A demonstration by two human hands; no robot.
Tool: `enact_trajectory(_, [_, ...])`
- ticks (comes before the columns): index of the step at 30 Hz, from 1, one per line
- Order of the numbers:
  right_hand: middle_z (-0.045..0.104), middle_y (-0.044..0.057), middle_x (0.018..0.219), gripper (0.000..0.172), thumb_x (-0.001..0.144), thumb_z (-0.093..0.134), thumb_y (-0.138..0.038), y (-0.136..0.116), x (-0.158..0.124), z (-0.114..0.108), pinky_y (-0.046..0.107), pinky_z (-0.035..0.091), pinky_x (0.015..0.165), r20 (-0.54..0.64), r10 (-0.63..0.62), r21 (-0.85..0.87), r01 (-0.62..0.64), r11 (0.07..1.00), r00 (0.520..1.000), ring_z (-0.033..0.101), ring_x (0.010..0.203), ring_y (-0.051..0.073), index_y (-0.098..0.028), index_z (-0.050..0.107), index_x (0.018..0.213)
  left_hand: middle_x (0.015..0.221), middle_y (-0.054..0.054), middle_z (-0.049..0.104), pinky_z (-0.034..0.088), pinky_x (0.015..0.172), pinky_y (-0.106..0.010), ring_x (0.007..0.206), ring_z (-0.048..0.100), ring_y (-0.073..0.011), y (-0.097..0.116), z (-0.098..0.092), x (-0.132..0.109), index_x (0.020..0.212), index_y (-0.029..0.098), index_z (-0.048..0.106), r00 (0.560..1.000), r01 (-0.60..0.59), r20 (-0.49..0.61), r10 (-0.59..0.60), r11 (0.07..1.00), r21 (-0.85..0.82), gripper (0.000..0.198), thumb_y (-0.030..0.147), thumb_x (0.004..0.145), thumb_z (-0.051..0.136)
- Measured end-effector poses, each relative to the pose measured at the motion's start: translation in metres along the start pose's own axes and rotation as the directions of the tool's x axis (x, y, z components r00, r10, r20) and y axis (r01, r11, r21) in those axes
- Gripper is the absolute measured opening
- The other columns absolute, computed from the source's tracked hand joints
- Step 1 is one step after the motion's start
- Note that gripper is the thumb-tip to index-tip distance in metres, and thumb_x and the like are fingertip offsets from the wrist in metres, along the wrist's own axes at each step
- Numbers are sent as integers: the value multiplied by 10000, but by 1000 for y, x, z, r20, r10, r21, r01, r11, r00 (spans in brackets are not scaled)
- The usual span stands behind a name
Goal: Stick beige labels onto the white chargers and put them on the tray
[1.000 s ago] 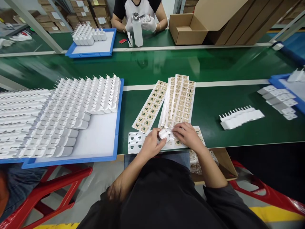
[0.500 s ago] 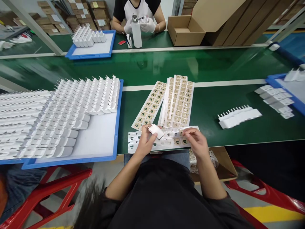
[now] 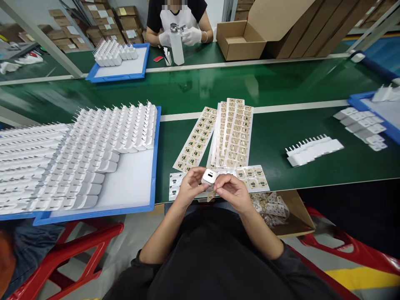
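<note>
My left hand (image 3: 189, 188) is closed around a white plug-in charger (image 3: 209, 176), its end with a dark USB slot turned up. Close beside it, the fingertips of my right hand (image 3: 233, 192) pinch a small tan sticker (image 3: 211, 195) below the charger's near end; whether the two touch I cannot tell. Both hands are above a label sheet (image 3: 256, 178) lying along the table's front edge, and they hide its middle. Behind them lie an overlapping stack of long sticker sheets (image 3: 233, 135) and a slanted single sheet (image 3: 196, 138).
At left, rows of white chargers stand in a blue-rimmed tray (image 3: 153, 183). A row of chargers (image 3: 315, 151) lies at right, with more near another blue tray (image 3: 356, 100). An open carton (image 3: 298, 212) sits below the table edge. Across the bench a gloved co-worker (image 3: 184, 25) handles something.
My right hand has moved left from the sheet to the charger, bringing a sticker. The charger has been turned so its slotted end faces up. The front sheet's right end has shifted slightly right.
</note>
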State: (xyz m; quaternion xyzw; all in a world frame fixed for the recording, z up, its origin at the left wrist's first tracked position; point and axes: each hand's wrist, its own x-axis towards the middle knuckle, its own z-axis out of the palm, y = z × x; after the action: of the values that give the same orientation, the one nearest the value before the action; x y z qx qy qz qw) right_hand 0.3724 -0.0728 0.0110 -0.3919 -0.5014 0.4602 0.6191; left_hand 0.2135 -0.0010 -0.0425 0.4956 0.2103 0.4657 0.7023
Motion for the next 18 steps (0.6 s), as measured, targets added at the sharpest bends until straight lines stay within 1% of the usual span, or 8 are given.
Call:
enact_trajectory(3, [691,9,795,57,867,773,-281,-1,-3,-3,287,517,726,-46,23,6,-22,1000,999,636,763,154,-254,725,855,1111,-75,686,571,847,-313,1006,691,-208,0,0,-1,1220,243,647,993,-112,59,100,961,251,492,395,794,841])
enact_trajectory(4, [687,8,795,62,864,777,-283,-1,-3,-3,281,514,715,-69,36,8,-35,999,997,632,761,152,-253,724,851,1137,-86,675,573,852,-324,1030,685,-219,1,1,-1,1241,245,650,988,-150,71,134,923,354,491,391,808,829])
enact_trajectory(6, [683,9,804,75,856,786,-289,-2,-5,-3,274,511,695,-117,62,4,-61,998,991,628,757,150,-250,722,848,1156,-99,657,572,848,-335,1060,670,-232,4,4,-1,1235,242,660,972,-226,75,221,807,545,449,367,830,809])
enact_trajectory(8, [682,9,815,81,853,790,-291,-3,-5,-1,271,513,694,-149,82,-17,-85,996,985,630,757,148,-250,721,855,1190,-113,656,568,839,-337,1101,660,-245,6,9,-1,1220,233,642,942,-299,81,327,698,651,418,336,844,794])
enact_trajectory(9, [681,6,816,80,855,789,-292,-4,-5,1,271,515,701,-163,87,-31,-94,995,983,631,755,145,-250,721,857,1222,-123,661,565,843,-340,1127,656,-250,6,12,-1,1231,231,617,926,-328,92,366,663,672,425,318,851,786])
enact_trajectory(11, [675,1,810,80,858,787,-296,-4,-4,2,269,519,718,-201,85,-55,-98,994,976,632,758,141,-251,720,856,1281,-135,675,561,859,-345,1147,653,-245,6,17,-2,1270,231,565,911,-370,131,391,634,679,454,279,866,767])
enact_trajectory(14, [677,-1,817,85,858,786,-305,-3,-2,2,262,520,717,-279,75,-64,-97,993,957,630,766,138,-254,719,855,1273,-127,704,569,861,-341,1080,668,-219,6,19,-4,1330,231,534,920,-374,172,352,652,660,485,240,887,731])
enact_trajectory(18, [672,-9,823,99,838,805,-294,-6,1,-2,247,510,686,-325,77,-65,-103,993,943,611,738,123,-255,718,864,1222,-107,728,587,831,-324,1038,682,-206,5,15,-3,1335,240,591,919,-380,182,349,670,638,417,265,932,694])
